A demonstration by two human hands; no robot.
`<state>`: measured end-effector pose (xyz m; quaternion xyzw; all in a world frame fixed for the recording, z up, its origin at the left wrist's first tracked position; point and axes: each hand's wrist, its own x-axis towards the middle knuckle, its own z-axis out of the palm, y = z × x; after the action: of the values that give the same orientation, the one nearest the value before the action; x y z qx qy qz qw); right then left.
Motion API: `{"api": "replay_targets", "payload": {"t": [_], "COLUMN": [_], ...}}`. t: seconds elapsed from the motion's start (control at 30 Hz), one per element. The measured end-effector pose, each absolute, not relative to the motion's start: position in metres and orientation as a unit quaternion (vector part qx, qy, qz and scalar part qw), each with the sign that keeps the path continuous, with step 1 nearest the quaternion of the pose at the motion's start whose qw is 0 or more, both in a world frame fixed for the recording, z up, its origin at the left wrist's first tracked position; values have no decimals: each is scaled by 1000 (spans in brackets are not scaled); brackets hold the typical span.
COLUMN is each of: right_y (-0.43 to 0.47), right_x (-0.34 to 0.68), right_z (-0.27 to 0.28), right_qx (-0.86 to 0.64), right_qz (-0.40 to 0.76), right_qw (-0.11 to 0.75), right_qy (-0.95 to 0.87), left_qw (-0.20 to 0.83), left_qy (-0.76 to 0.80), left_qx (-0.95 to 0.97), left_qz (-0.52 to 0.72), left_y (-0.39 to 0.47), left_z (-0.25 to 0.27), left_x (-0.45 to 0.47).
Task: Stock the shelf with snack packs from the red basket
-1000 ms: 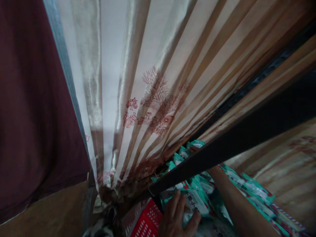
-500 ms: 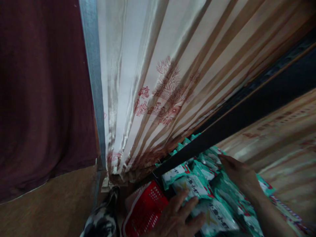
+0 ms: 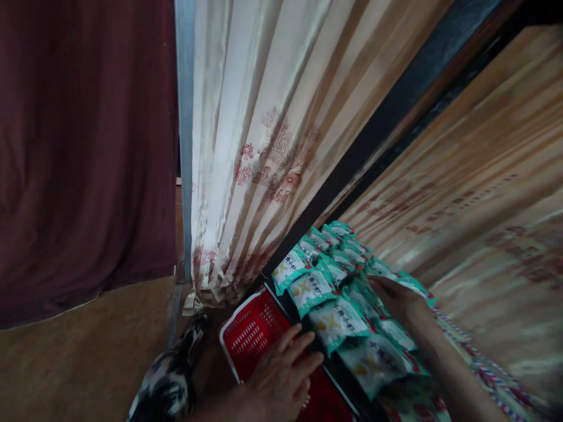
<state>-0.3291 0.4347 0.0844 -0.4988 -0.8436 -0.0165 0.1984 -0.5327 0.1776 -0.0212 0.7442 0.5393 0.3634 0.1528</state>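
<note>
Several green-and-white snack packets (image 3: 341, 319) lie in overlapping rows on a dark-edged surface at the lower right. My right hand (image 3: 398, 302) reaches in from the right, its fingers together and closed on the edge of a snack packet (image 3: 365, 296) in the back row. The fingertips are partly hidden among the packets. My left hand (image 3: 285, 369) is open, fingers spread, holding nothing. It hovers over the rim between a red perforated plastic basket (image 3: 248, 334) and the nearest packets.
Cream pleated curtains with red drawings (image 3: 272, 158) hang ahead, and a dark post (image 3: 373, 140) slants between two of them. A maroon cloth (image 3: 88, 146) hangs at left above a brown floor (image 3: 88, 357). A black-and-white shoe (image 3: 167, 381) and a striped cord (image 3: 492, 375) are also in view.
The view has shifted, showing more of the packets and the basket. My left hand has moved left off the packets toward the basket. My right hand stays at the packets' far edge.
</note>
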Motion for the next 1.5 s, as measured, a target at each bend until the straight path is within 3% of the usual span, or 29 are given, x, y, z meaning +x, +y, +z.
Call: {"api": "replay_targets", "payload": {"t": [0.17,0.33,0.77,0.93,1.1,1.23,1.37,1.5], "right_y": [417,412,410,414,436,461,474,477], "right_x": [-318,-321,-333,-324,-327,-347,-365,-356], "right_z": [74,66,72,71,76,77,75,78], "right_qx": [-494,-509,-474,-464,-460,-479,-484,-474], "right_qz": [92,86,141,117,17,-57,-59,-44], "right_qw": [161,175,170,168,211,182,131,157], "right_qy": [-849,-838,-853,-862,-862,-857,-863,-865], "left_qw": [178,170,-3,-43,-86,-128,-144,-128], "left_qy": [575,583,605,606,602,609,610,586], "left_qx": [715,711,701,703,705,681,675,722], "left_qz": [356,353,378,369,365,385,389,345], "left_y": [162,175,240,252,252,252,255,254], "left_z": [-17,-10,-25,-31,-33,-36,-38,-37], "left_x": [-518,-485,-449,-454,-451,-444,-448,-461]}}
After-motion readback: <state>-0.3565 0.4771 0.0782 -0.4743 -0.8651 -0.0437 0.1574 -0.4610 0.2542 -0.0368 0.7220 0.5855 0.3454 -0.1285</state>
